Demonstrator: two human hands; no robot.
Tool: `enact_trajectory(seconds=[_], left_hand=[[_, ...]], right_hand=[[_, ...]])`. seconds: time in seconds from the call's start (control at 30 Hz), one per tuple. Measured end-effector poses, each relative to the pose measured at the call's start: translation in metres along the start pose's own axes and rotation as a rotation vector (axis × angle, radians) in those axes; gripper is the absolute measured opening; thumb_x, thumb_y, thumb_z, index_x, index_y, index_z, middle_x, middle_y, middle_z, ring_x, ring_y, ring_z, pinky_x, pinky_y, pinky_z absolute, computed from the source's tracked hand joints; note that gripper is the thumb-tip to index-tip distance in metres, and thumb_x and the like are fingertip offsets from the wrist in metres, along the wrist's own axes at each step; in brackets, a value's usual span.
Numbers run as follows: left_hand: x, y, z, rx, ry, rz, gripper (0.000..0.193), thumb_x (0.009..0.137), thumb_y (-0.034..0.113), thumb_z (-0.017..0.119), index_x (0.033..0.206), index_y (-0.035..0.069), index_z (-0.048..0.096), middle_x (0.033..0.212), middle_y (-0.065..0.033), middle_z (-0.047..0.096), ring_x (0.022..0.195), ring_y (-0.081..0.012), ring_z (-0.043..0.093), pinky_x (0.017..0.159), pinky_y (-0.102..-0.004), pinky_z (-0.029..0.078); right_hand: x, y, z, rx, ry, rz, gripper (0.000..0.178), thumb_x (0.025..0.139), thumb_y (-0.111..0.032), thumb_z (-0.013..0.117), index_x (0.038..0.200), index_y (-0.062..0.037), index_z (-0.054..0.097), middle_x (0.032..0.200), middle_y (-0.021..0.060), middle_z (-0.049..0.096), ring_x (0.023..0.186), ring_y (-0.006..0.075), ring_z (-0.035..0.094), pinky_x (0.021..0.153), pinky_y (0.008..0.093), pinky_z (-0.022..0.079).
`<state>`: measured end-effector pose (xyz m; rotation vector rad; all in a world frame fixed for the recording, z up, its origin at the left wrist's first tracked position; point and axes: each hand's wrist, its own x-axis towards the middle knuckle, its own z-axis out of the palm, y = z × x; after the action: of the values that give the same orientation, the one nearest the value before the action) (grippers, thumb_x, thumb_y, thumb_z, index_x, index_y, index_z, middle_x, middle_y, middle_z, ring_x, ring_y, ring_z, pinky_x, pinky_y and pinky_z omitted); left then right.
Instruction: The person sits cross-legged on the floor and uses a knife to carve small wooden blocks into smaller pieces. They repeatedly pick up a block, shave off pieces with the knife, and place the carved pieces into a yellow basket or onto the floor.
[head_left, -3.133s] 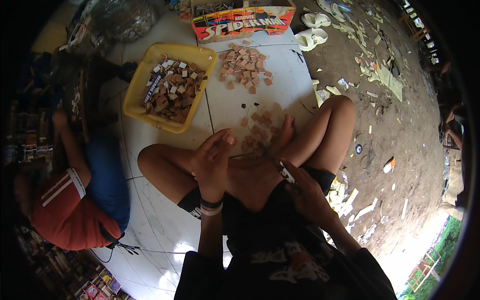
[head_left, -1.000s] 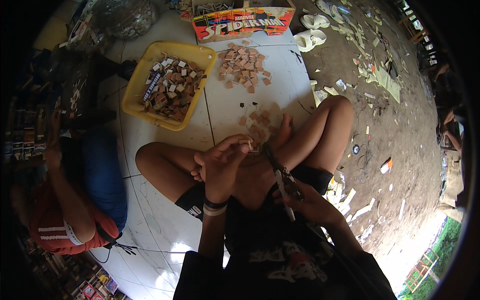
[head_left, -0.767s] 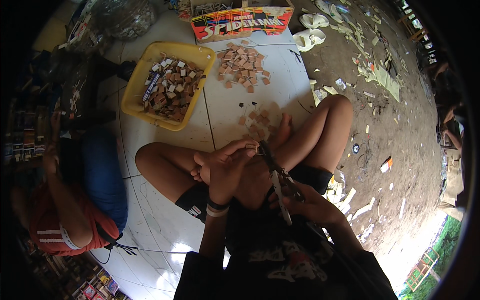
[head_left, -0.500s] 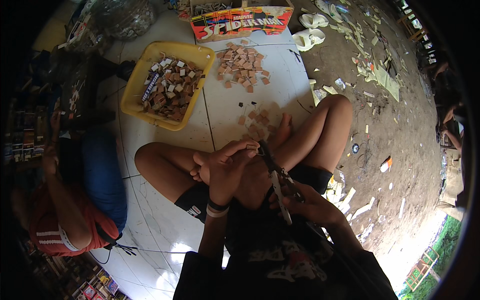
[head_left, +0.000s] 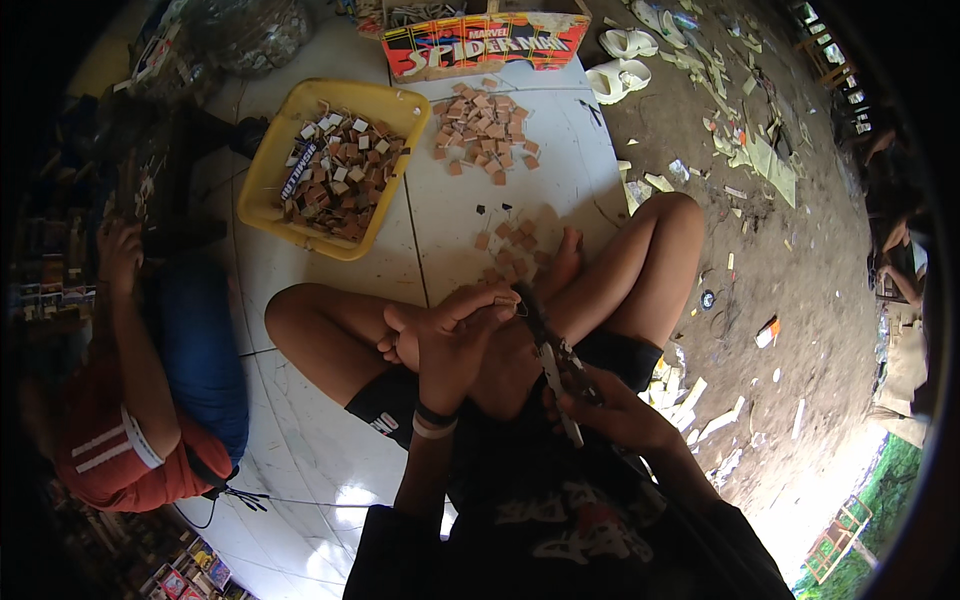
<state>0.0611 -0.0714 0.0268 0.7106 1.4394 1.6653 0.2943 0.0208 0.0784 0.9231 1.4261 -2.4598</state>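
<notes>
My left hand is closed above my crossed legs, its thumb and fingertips pinching a small brown piece, mostly hidden by the fingers. A thin wire loop shows at the fingertips, against the dark jaw end of a plier-like tool. Around the tool's worn, pale-patched handles my right hand is wrapped. Just beyond the left fingers, a loose cluster of small square brown pieces lies on the white tiles. Farther off is a larger heap of similar pieces, some with thin wire stems.
A yellow basin with brown and white pieces stands left of the heap. Behind it are a colourful printed box and plastic bags. White clogs and scraps lie on the dirt floor. At left sits a person in red.
The brown piece at my left fingertips is less visible now, while both hands and the tool stay nearly in place. The person at left has shifted an arm slightly.
</notes>
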Motion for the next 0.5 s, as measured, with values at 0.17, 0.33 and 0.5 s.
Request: enact_trajectory(seconds=[0.17,0.33,0.5], left_hand=[[-0.007,-0.02,0.001,-0.11,-0.041,-0.022,0.024,0.096,-0.008,0.069,0.119,-0.004,0.073,0.119,-0.011,0.074,0.112,-0.0172,0.071,0.1,-0.0286,0.058],[-0.003,-0.026,0.002,-0.034,-0.084,-0.058,0.025,0.095,-0.01,0.07,0.119,-0.003,0.074,0.119,-0.0106,0.072,0.108,-0.0173,0.071,0.096,-0.0267,0.057],[-0.003,-0.017,-0.001,0.004,-0.009,0.088,0.024,0.093,-0.011,0.069,0.115,-0.003,0.075,0.107,-0.0093,0.073,0.102,-0.0185,0.071,0.089,-0.0275,0.057]], right_hand=[[0.012,0.038,-0.004,-0.092,0.07,0.022,0.03,0.105,-0.028,0.07,0.123,-0.0051,0.062,0.103,0.0005,0.068,0.098,0.0107,0.063,0.086,0.0333,0.054],[0.018,0.041,0.005,-0.322,0.225,-0.001,0.028,0.102,-0.024,0.072,0.119,-0.0044,0.062,0.099,0.0099,0.071,0.094,0.021,0.068,0.083,0.0394,0.054],[0.026,0.01,0.004,-0.864,0.543,-0.145,0.029,0.101,-0.015,0.067,0.126,-0.0045,0.056,0.101,0.0287,0.07,0.099,0.0504,0.07,0.083,0.0545,0.054]])
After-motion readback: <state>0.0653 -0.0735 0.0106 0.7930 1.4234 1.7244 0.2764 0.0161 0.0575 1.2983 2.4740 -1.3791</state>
